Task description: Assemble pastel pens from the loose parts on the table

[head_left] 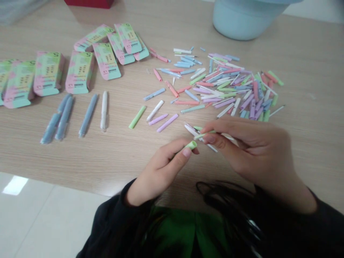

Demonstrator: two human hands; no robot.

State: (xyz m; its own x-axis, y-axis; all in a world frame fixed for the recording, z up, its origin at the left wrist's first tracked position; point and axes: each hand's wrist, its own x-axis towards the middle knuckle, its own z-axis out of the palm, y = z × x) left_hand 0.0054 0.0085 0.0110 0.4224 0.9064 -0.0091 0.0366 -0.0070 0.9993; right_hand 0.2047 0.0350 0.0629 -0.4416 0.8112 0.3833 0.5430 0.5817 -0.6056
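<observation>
My left hand (161,166) is closed around a light green pen barrel (191,145), whose open end pokes out between thumb and forefinger. My right hand (252,147) pinches a thin green-tipped refill (205,134) and also holds a few more thin pen parts (192,129) in its fingers. The refill's tip is close to the barrel's opening, just above it. Both hands hover over the near edge of the wooden table (107,154).
A big pile of pastel pen parts (228,87) lies behind my right hand. Loose barrels (158,116) lie mid-table. Several assembled pens (64,116) lie at the left, below pastel boxes (79,71) and flat cartons (118,44). A pale blue tub (242,18) stands at the back.
</observation>
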